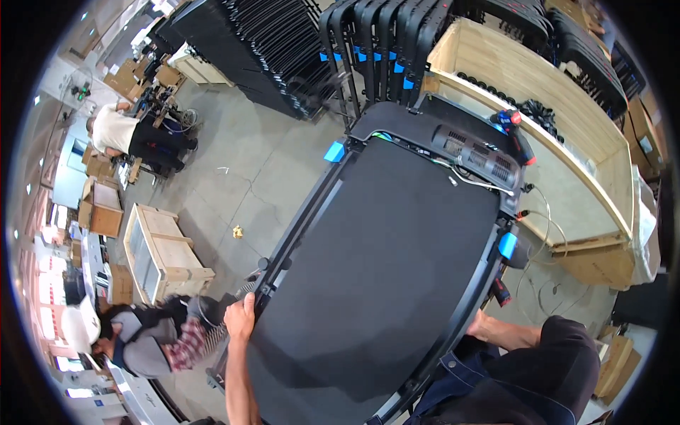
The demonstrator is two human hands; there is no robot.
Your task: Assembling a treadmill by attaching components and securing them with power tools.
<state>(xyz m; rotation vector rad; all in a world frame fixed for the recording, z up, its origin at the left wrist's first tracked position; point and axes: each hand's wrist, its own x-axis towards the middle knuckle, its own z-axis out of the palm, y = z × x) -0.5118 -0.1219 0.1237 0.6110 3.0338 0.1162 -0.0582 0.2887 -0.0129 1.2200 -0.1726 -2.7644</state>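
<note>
A black treadmill (375,227) stretches across the middle, its belt facing up. My left hand (239,319) is closed on its left side rail, thumb on top. Over at the right side rail, my right hand (483,326) grips the edge from outside; its fingertips are hidden behind the rail. At the far end, the motor housing (474,152) shows vents and loose wires (467,177). Blue corner pieces (334,151) sit on the frame. A red and black power tool (516,134) rests beyond the housing.
An open wooden crate (552,92) stands at the far right, near black frames (382,42) with blue pieces. Stacked black panels (248,49) are at the back. A co-worker (142,340) crouches at left, close to the treadmill; another person (134,134) bends farther off. A wooden crate (166,248) stands between them.
</note>
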